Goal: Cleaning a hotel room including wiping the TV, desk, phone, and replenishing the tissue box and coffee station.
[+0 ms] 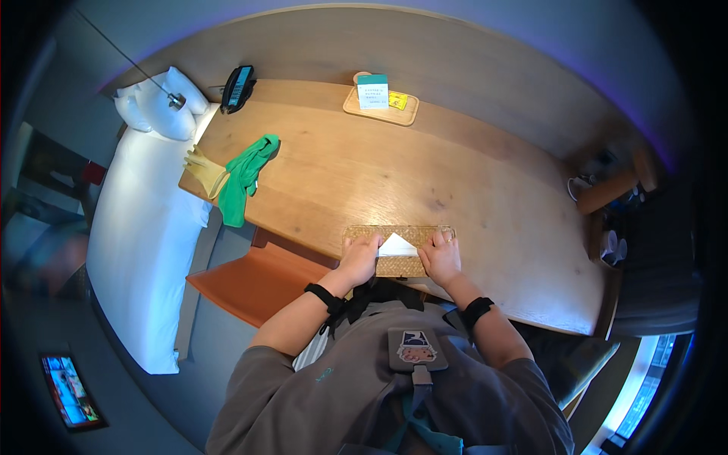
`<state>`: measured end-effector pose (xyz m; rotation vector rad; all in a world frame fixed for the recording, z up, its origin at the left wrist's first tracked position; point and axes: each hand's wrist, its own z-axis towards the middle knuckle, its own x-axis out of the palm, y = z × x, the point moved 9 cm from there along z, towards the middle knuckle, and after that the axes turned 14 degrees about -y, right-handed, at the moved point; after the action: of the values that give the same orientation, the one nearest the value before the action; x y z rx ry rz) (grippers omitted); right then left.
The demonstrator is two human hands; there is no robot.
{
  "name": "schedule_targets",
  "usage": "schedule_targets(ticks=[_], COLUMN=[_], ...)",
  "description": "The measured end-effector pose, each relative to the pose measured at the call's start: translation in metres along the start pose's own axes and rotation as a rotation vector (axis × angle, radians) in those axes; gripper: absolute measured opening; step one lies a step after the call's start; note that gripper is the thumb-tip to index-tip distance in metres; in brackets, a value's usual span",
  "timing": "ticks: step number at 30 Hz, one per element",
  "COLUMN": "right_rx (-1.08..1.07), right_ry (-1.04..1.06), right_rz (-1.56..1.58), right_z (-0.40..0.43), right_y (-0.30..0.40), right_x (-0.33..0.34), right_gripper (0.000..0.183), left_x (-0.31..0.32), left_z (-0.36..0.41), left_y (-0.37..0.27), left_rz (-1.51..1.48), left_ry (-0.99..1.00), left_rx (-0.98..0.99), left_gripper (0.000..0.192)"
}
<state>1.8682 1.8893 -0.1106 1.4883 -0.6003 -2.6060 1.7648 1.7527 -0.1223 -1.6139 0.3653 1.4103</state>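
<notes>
A woven straw box [398, 266], which looks like a tissue box, lies at the front edge of the wooden table before me. From its top rises a white tissue [396, 245] folded to a point. At the tissue's left corner, the fingers of my left hand [359, 260] pinch it while resting over the box. My right hand [442, 260] has its thumb and curled fingers on the opposite corner. The fingers hide both ends of the fold.
On the wooden table [364, 165] lie a green cloth [245, 179] and a yellow rubber glove [206, 173]. A telephone [237, 90] and a wooden tray [401, 118] with a card stand at the back. An orange chair [256, 278] and a bed [142, 239] are left.
</notes>
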Motion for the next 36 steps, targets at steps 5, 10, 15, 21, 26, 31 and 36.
schedule_targets(ticks=[5,10,15,21,26,31,36], right_rx=[0.019,0.166,-0.105,-0.147,-0.22,-0.162,-0.176], right_ry=[0.009,0.125,0.675,0.522,0.394,0.253,0.182], right_rz=[-0.003,0.131,-0.169,-0.309,-0.176,-0.09,-0.166], right_z=[0.0,0.001,-0.014,0.039,0.145,0.316,0.463], right_y=[-0.004,-0.007,0.014,0.004,0.024,0.056,0.087], right_x=[0.003,-0.003,0.003,0.063,0.132,0.21,0.308], right_gripper=[0.013,0.028,0.089,0.085,0.063,0.056,0.051], left_x=[-0.019,-0.001,0.008,-0.014,-0.106,-0.17,-0.137], left_z=[-0.018,-0.03,-0.02,0.047,0.107,0.09,0.073], left_y=[-0.035,-0.036,-0.022,0.043,0.179,0.364,0.422], left_rz=[-0.014,0.106,0.116,0.108,-0.086,0.153,0.293], left_ry=[-0.098,0.098,0.074,-0.099,-0.295,-0.632,-0.47], left_rx=[0.132,0.258,0.409,0.42,-0.038,-0.42,-0.539], left_gripper=[0.045,0.082,0.081,0.085,0.09,0.084,0.082])
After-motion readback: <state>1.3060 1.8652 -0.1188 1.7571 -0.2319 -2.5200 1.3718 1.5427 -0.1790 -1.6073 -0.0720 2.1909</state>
